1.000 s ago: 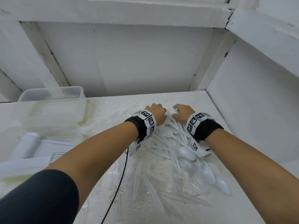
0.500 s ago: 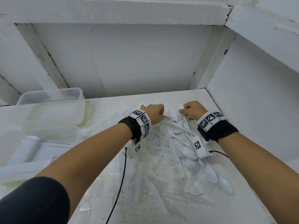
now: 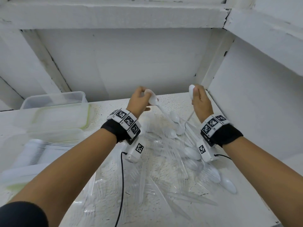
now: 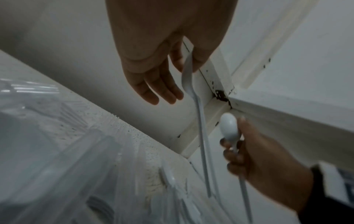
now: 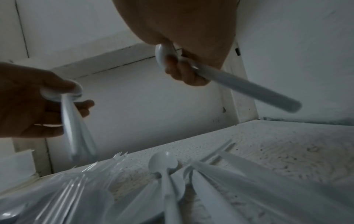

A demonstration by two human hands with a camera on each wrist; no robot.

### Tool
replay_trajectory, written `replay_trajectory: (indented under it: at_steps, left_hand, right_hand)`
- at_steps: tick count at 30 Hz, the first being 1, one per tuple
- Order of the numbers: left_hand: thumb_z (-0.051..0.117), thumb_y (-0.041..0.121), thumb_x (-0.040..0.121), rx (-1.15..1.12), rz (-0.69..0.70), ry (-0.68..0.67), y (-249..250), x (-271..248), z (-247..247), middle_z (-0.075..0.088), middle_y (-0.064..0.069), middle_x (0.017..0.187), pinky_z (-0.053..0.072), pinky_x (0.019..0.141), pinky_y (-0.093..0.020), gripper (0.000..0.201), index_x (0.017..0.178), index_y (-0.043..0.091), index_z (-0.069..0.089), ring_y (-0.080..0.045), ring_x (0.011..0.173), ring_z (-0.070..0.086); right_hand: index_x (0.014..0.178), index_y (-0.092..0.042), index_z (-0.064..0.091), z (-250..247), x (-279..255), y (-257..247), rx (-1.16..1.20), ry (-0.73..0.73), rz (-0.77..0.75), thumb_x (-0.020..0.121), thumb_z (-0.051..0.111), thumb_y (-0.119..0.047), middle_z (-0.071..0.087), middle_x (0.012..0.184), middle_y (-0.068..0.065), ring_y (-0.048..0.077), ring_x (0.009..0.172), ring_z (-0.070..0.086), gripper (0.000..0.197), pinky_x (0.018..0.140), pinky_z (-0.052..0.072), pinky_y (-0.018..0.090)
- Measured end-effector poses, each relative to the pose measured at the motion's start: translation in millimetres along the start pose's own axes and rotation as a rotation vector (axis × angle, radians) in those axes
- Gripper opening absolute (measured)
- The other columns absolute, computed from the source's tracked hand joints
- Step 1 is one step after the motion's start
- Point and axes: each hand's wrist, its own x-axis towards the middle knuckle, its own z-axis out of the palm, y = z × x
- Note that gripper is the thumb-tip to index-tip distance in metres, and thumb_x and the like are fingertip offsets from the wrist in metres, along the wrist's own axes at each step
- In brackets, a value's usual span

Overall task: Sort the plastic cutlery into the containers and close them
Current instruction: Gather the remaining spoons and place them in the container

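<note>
Up over the speckled counter (image 3: pixel 108 181), head view: the left hand (image 3: pixel 136 102) pinches white spoons (image 3: pixel 153 99) by the bowl, the right hand (image 3: pixel 200 102) has its fingers curled round another spoon (image 3: pixel 191 92). Both are raised above the cutlery pile (image 3: pixel 172 153), with clear containers (image 3: pixel 54 112) off to the left.

Left wrist view: thumb and forefinger pinch the spoons' bowls, the other fingers (image 4: pixel 153 87) hang loose and straight.

Right wrist view: fingers (image 5: pixel 182 72) wrapped round the spoon's neck, handle sticking out right.
</note>
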Motion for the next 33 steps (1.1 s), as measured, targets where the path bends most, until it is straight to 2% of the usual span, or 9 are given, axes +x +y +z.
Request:
replay_trajectory:
  at_steps: [3, 5, 8, 13, 16, 20, 24, 29, 33]
  left_hand:
    - [0.045, 0.017, 0.095, -0.231, -0.095, 0.045, 3, -5, -6, 0.065, -0.008, 0.080, 0.052, 0.058, -0.027, 0.004, 0.094, 0.021, 0.043, -0.019, 0.067, 0.065]
    - [0.048, 0.017, 0.094, -0.266, -0.132, 0.092, 4, -7, -10, 0.056, -0.004, 0.073, 0.051, 0.054, -0.024, 0.005, 0.098, 0.015, 0.046, -0.014, 0.059, 0.058]
    - [0.049, 0.020, 0.091, -0.248, -0.173, 0.123, 3, -11, -12, 0.047, -0.001, 0.071, 0.044, 0.050, -0.021, 0.009, 0.091, 0.012, 0.050, -0.011, 0.054, 0.048]
    - [0.052, 0.024, 0.091, 0.012, -0.114, 0.059, -5, -18, -8, 0.049, 0.000, 0.070, 0.034, 0.047, -0.020, 0.011, 0.090, 0.014, 0.055, -0.010, 0.054, 0.039]
    - [0.050, 0.027, 0.093, 0.280, -0.127, -0.032, -13, -22, 0, 0.049, -0.002, 0.069, 0.036, 0.048, -0.022, 0.023, 0.082, 0.008, 0.055, -0.013, 0.054, 0.041]
    - [0.035, 0.028, 0.098, 0.514, -0.193, -0.198, -23, -25, 9, 0.045, -0.006, 0.067, 0.038, 0.049, -0.023, 0.034, 0.074, 0.006, 0.047, -0.018, 0.054, 0.043]
    - [0.049, 0.016, 0.089, 0.719, -0.166, -0.297, -30, -26, 6, 0.046, -0.005, 0.060, 0.035, 0.053, -0.023, 0.029, 0.061, 0.012, 0.043, -0.016, 0.054, 0.044]
    - [0.066, 0.038, 0.083, 0.760, -0.174, -0.297, -35, -29, 5, 0.055, -0.003, 0.081, 0.038, 0.051, -0.021, 0.032, 0.083, 0.012, 0.048, -0.015, 0.068, 0.051]
    - [0.048, 0.039, 0.095, 0.519, -0.216, -0.217, -29, -33, -2, 0.048, -0.001, 0.078, 0.037, 0.043, -0.019, 0.029, 0.104, 0.012, 0.046, -0.012, 0.054, 0.045]
  right_hand:
    - [0.129, -0.011, 0.041, 7, 2, 6, -0.243, -0.243, 0.188, 0.091, 0.056, -0.036, 0.051, 0.105, 0.003, 0.019, 0.093, 0.050, 0.048, 0.078, 0.040, 0.028]
    - [0.117, -0.002, 0.051, 13, -1, 9, -0.533, -0.416, 0.256, 0.086, 0.064, -0.030, 0.054, 0.097, 0.007, 0.022, 0.085, 0.053, 0.044, 0.066, 0.041, 0.027]
    - [0.096, -0.007, 0.057, 21, -8, 10, -0.800, -0.577, 0.255, 0.078, 0.070, -0.022, 0.058, 0.089, 0.009, 0.024, 0.079, 0.055, 0.027, 0.067, 0.043, 0.028]
    - [0.113, 0.000, 0.056, 29, -11, 5, -0.786, -0.529, 0.237, 0.082, 0.069, -0.021, 0.062, 0.111, 0.016, 0.029, 0.099, 0.060, 0.039, 0.077, 0.045, 0.031]
    - [0.115, 0.000, 0.055, 26, -13, 4, -0.737, -0.524, 0.255, 0.083, 0.068, -0.023, 0.061, 0.113, 0.015, 0.029, 0.103, 0.059, 0.042, 0.071, 0.040, 0.028]
    - [0.100, -0.003, 0.059, 19, -15, 6, -0.666, -0.496, 0.234, 0.090, 0.058, -0.021, 0.061, 0.092, 0.012, 0.024, 0.081, 0.055, 0.021, 0.056, 0.036, 0.025]
    - [0.098, -0.013, 0.050, 14, -19, 8, -0.363, -0.417, 0.277, 0.095, 0.041, -0.016, 0.061, 0.077, 0.008, 0.020, 0.064, 0.060, 0.010, 0.054, 0.042, 0.023]
    - [0.115, -0.019, 0.046, 15, -22, 3, -0.308, -0.355, 0.190, 0.099, 0.035, -0.026, 0.052, 0.079, 0.003, 0.018, 0.068, 0.048, 0.020, 0.061, 0.041, 0.027]
    - [0.099, -0.007, 0.054, 13, -24, 0, -0.385, -0.355, 0.106, 0.095, 0.048, -0.025, 0.057, 0.090, 0.006, 0.022, 0.086, 0.052, 0.019, 0.071, 0.039, 0.029]
